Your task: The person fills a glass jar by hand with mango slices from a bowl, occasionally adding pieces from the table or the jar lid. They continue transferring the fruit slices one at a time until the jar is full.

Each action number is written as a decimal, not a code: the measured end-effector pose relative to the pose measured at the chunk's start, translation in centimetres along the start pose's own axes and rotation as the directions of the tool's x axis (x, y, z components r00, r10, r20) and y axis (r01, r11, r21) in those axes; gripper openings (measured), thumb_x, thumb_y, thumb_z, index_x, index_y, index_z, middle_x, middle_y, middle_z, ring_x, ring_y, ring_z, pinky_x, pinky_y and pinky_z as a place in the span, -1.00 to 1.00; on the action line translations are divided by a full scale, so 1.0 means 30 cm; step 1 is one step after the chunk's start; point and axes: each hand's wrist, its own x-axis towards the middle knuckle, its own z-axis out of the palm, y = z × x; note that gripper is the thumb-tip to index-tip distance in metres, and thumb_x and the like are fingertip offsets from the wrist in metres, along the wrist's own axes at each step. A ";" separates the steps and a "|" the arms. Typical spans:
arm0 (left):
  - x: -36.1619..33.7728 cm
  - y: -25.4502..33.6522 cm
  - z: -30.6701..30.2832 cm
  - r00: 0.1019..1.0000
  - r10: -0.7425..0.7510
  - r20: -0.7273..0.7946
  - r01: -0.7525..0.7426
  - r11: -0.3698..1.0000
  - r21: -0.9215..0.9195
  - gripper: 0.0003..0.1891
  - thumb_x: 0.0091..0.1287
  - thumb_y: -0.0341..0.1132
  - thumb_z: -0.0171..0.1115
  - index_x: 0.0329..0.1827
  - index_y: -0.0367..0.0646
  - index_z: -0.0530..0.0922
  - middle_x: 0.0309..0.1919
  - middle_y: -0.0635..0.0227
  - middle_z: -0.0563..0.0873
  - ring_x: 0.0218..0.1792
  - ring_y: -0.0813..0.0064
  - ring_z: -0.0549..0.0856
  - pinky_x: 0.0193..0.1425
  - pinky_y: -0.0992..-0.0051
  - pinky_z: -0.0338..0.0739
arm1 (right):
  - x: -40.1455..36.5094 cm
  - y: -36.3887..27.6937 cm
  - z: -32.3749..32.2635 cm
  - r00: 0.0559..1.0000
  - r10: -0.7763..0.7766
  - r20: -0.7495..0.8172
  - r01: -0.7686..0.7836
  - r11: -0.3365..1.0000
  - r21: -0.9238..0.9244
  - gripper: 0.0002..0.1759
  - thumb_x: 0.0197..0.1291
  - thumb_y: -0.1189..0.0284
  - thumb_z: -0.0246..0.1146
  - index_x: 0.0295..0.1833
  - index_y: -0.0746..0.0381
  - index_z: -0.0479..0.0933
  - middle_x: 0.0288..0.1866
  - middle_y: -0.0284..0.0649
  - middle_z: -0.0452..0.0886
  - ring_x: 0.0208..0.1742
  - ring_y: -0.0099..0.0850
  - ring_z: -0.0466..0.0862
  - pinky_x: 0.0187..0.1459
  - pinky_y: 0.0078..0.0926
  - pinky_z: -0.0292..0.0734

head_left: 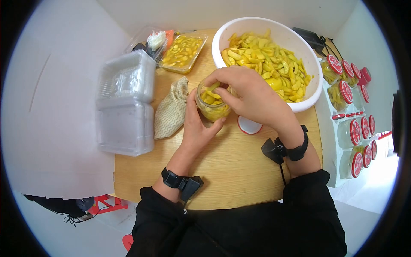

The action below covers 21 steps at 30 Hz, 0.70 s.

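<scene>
My left hand [199,127] is wrapped round the lower left side of a glass jar [213,112], which holds yellow-green slices. Over the jar's mouth, my right hand [242,92] pinches a slice [212,87] with thumb and fingers. A large white basin [315,81] full of yellow slices [274,60] stands behind and to the right of the jar. Just below my right hand lies a round white lid [249,125] with a red rim. Left of the jar is a cream patterned cloth [171,112].
Stacked clear plastic containers [125,124] stand at the left. A clear tray [187,63] of yellow slices sits at the back left. Red-lidded jars [355,132] line a white rack [329,141] at the right. A black device [309,39] with cables lies behind the basin.
</scene>
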 end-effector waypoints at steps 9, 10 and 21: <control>0.001 -0.006 0.001 1.000 0.018 -0.006 -0.018 0.999 0.040 0.01 0.11 -0.31 0.62 0.57 -0.29 0.15 0.37 -0.02 0.45 0.41 0.04 0.50 0.51 0.17 0.40 | 0.004 0.014 -0.065 0.999 0.022 -0.044 -0.024 0.998 -0.054 -0.79 0.25 0.61 0.31 0.00 0.30 0.66 -0.13 -0.13 0.73 -0.15 -0.23 0.72 -0.03 -0.36 0.61; 0.000 -0.006 0.001 1.000 0.022 -0.008 -0.021 0.998 0.053 0.01 0.11 -0.31 0.62 0.57 -0.29 0.15 0.37 -0.02 0.45 0.41 0.04 0.50 0.51 0.17 0.39 | 0.003 0.018 -0.078 0.998 0.018 -0.059 -0.021 0.999 -0.043 -0.79 0.25 0.61 0.32 0.00 0.30 0.66 -0.12 -0.14 0.73 -0.15 -0.24 0.71 -0.03 -0.37 0.61; 0.000 0.013 0.009 0.999 -0.053 0.007 0.053 0.996 -0.067 0.00 0.14 -0.37 0.61 0.58 -0.27 0.12 0.38 0.02 0.44 0.40 0.16 0.52 0.51 0.23 0.41 | -0.002 0.030 -0.069 0.994 -0.048 -0.095 0.046 0.999 -0.022 -0.80 0.28 0.55 0.32 0.00 0.28 0.70 -0.12 -0.14 0.75 -0.14 -0.16 0.71 0.00 -0.28 0.61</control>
